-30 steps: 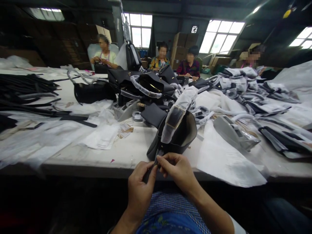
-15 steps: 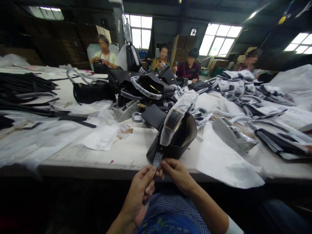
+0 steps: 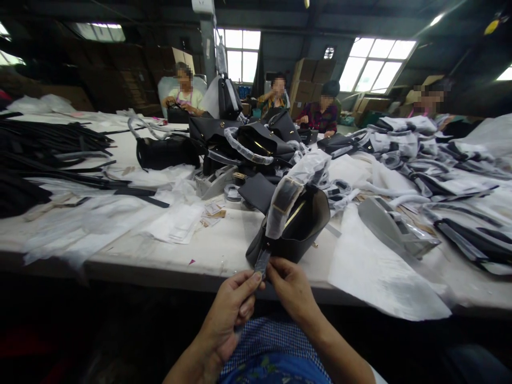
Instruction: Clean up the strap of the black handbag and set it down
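Note:
A black handbag (image 3: 304, 242) stands open-topped near the table's front edge, its flap folded back to the left. Its handle (image 3: 285, 205) is wrapped in clear plastic and arches over the opening. From the bag's near side a plastic-covered strap (image 3: 262, 260) runs down toward me. My left hand (image 3: 234, 301) is closed on this strap, thumb on top. Beside it, my right hand (image 3: 294, 288) pinches at the strap's right edge, close against the bag; its fingertips are partly hidden.
Grey tape dispensers (image 3: 394, 226) stand right of the bag and behind it. More black bags (image 3: 210, 130) are heaped mid-table. Black straps (image 3: 52, 141) and thin plastic sheets (image 3: 100, 224) lie left. White sheeting (image 3: 380, 266) overhangs the front edge. Several co-workers (image 3: 186, 96) sit across the table.
The view has swung slightly left, so everything sits farther right. My right fingers have drawn in closer to the bag's lower edge. Across the table, a co-worker has raised a hand.

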`<control>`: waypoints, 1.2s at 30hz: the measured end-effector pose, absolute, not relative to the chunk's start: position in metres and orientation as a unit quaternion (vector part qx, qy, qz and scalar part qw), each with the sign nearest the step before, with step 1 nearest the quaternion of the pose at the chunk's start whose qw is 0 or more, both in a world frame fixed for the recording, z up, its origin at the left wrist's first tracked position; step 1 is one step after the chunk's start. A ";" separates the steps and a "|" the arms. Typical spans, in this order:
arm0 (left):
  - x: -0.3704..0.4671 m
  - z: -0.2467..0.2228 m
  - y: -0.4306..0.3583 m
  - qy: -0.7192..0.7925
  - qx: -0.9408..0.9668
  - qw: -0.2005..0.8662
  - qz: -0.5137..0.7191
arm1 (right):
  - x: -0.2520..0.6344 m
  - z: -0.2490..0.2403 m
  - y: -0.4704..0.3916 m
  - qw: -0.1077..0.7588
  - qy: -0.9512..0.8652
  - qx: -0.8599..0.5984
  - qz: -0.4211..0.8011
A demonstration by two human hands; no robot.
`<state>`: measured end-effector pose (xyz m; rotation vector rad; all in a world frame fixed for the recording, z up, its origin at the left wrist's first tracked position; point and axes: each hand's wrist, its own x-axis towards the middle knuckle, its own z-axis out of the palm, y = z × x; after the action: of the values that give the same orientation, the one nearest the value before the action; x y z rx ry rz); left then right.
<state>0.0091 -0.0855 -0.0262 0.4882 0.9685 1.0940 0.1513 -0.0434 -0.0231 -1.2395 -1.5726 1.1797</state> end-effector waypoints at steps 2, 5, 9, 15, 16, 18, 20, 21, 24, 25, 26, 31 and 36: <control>0.008 -0.025 -0.086 0.431 0.223 0.725 0.489 | 0.150 -0.019 -0.043 0.392 -0.619 -0.501 0.460; 0.008 -0.025 -0.088 0.425 0.238 0.737 0.470 | 0.146 -0.015 -0.042 0.390 -0.620 -0.510 0.452; 0.008 -0.026 -0.088 0.415 0.224 0.738 0.483 | 0.144 -0.016 -0.043 0.398 -0.617 -0.485 0.475; 0.012 -0.026 -0.089 0.348 0.145 0.769 0.516 | 0.156 -0.010 -0.046 0.374 -0.473 -0.301 0.739; 0.013 -0.027 -0.090 0.335 0.128 0.777 0.518 | 0.157 -0.008 -0.045 0.356 -0.451 -0.274 0.771; 0.014 -0.027 -0.091 0.324 0.099 0.783 0.521 | 0.156 -0.006 -0.042 0.323 -0.426 -0.249 0.808; 0.014 -0.028 -0.091 0.330 0.095 0.779 0.526 | 0.153 -0.003 -0.039 0.304 -0.422 -0.263 0.813; 0.013 -0.028 -0.091 0.336 0.109 0.773 0.527 | 0.153 -0.002 -0.038 0.300 -0.426 -0.274 0.808; 0.012 -0.030 -0.089 0.380 0.216 0.737 0.516 | 0.161 0.009 -0.042 0.297 -0.500 -0.294 0.759; 0.013 -0.031 -0.087 0.404 0.259 0.714 0.510 | 0.167 0.014 -0.045 0.298 -0.544 -0.313 0.719; 0.013 -0.032 -0.086 0.430 0.298 0.687 0.504 | 0.175 0.021 -0.047 0.306 -0.591 -0.345 0.662; 0.016 -0.034 -0.075 0.510 0.396 0.576 0.501 | 0.217 0.067 -0.030 0.472 -0.671 -0.479 0.314; 0.006 -0.039 -0.072 0.571 0.477 0.411 0.526 | 0.257 0.098 0.052 0.524 -0.687 -0.502 0.038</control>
<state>0.0063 -0.0719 -0.0390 1.2011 1.4380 1.3233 0.2574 0.0517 0.0977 -1.2007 -1.6455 0.0921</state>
